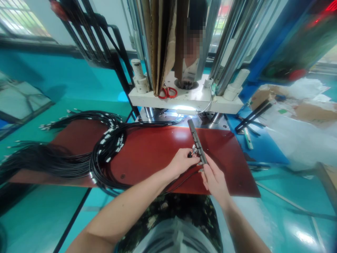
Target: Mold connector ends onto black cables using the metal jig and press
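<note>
My left hand (181, 162) is closed around a small bunch of black cable ends (192, 151) with metal tips, held against a long black slotted bar (196, 138). My right hand (214, 179) pinches the near end of that bar, fingers closed on it. The bar lies lengthwise over a red board (152, 151) and points away toward the press. A thick coiled bundle of black cables (105, 151) lies on the board to the left of my hands.
A white press platform (184, 100) with steel columns stands behind the board; red-handled scissors (167, 92) lie on it. Another person stands behind the machine. Black strips and tools (251, 117) rest on the blue surface at right. More cables trail off left.
</note>
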A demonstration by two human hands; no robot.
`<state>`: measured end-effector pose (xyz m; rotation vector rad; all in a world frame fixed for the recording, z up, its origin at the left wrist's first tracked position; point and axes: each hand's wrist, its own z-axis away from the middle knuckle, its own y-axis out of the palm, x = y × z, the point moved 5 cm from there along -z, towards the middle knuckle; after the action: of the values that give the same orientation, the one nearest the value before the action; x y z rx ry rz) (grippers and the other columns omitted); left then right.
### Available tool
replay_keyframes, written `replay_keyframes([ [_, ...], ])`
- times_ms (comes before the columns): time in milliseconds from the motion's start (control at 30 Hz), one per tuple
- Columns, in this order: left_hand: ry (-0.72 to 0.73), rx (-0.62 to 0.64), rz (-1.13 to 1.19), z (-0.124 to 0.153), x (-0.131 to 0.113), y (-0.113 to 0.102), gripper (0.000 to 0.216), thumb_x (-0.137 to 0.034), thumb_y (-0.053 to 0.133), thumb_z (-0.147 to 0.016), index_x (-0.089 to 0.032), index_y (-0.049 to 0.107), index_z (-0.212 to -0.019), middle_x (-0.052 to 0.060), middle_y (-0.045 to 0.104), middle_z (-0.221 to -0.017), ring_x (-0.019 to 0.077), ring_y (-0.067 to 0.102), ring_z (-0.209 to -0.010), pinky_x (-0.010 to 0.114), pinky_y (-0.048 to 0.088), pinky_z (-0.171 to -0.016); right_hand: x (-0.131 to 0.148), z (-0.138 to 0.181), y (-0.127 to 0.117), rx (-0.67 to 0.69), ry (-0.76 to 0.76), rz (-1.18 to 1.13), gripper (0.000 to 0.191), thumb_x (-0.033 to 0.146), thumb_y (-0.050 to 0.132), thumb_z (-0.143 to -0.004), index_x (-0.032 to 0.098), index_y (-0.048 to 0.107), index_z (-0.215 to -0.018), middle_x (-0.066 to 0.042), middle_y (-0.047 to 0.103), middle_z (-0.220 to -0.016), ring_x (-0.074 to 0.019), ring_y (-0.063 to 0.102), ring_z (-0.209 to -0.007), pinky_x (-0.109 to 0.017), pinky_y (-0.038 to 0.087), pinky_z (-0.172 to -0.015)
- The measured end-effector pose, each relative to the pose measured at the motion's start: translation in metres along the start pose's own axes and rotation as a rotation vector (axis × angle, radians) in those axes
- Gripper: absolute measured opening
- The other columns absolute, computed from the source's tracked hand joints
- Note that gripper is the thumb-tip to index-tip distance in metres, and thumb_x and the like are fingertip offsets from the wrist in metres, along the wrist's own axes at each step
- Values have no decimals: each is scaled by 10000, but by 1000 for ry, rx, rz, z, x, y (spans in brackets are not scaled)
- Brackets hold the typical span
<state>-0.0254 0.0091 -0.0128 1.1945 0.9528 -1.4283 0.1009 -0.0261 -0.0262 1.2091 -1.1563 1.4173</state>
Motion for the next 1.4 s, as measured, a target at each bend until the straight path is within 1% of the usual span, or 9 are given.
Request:
replay_keyframes([
  [100, 45, -35, 27, 1, 0, -3, 162, -254, 605, -650, -126, 516, -606, -32, 488, -571, 75, 410, -543, 203, 331, -547, 1, 0, 3, 28, 7, 20, 479, 425, 432, -874, 214, 412, -1303, 71, 399, -465, -77, 346, -364, -178, 276, -316],
  [200, 90, -27, 84, 2, -2, -3, 190, -311, 600, -683, -126, 553, -683, -34, 495, -610, 70, 403, -548, 199, 331, -550, -1, 0, 0, -6, 29, -42, 473, 421, 450, -866, 193, 440, -1280, 76, 388, -453, -67, 316, -347, -175, 255, -313],
  [400, 66, -115, 132, -2, -5, -11, 245, -359, 580, -706, -155, 467, -635, -70, 401, -506, 47, 325, -468, 181, 260, -476, -12, -1, -6, -21, 1, -220, 465, 383, 441, -882, 179, 411, -1298, 88, 371, -429, -61, 288, -337, -183, 285, -322],
  [567, -125, 57, 122, -5, -2, -5, 209, -304, 632, -633, -135, 524, -571, -81, 339, -416, 35, 253, -407, 199, 189, -442, -17, -2, -10, 6, 23, -315, 457, 371, 480, -862, 185, 432, -1276, 61, 438, -500, -61, 308, -360, -184, 299, -312],
  [733, -165, 69, 166, -6, -4, -3, 199, -296, 625, -620, -132, 538, -548, -84, 319, -383, 33, 224, -387, 214, 138, -435, -15, -2, -9, 34, 41, -256, 458, 386, 469, -868, 194, 426, -1282, 74, 403, -479, -61, 297, -349, -188, 293, -319],
  [967, -67, -26, 131, -5, -3, -6, 215, -270, 616, -626, -138, 468, -542, -61, 416, -472, 47, 341, -454, 211, 260, -501, 0, 0, 0, 35, -20, -27, 448, 383, 446, -885, 208, 419, -1296, 83, 373, -444, -64, 335, -368, -183, 288, -356],
  [1133, -10, 1, 168, -2, -4, -10, 244, -336, 625, -655, -154, 464, -676, -47, 484, -609, 59, 396, -521, 196, 284, -505, -9, -2, -5, 22, 20, -142, 455, 390, 451, -879, 196, 423, -1290, 80, 382, -456, -57, 296, -352, -178, 272, -321],
  [1267, -4, -43, 244, -3, -3, -17, 203, -324, 557, -711, -181, 413, -716, -74, 400, -536, 51, 320, -444, 185, 225, -434, -15, -4, -8, 15, 22, -254, 450, 367, 453, -885, 201, 404, -1300, 87, 366, -448, -56, 281, -349, -183, 297, -322],
  [1400, 149, -118, -8, -4, -8, -22, 179, -299, 560, -718, -161, 455, -674, -58, 433, -562, 62, 366, -499, 196, 299, -505, -16, -3, -8, 28, 13, -290, 443, 352, 456, -888, 193, 407, -1298, 84, 377, -449, -55, 288, -347, -180, 290, -321],
])
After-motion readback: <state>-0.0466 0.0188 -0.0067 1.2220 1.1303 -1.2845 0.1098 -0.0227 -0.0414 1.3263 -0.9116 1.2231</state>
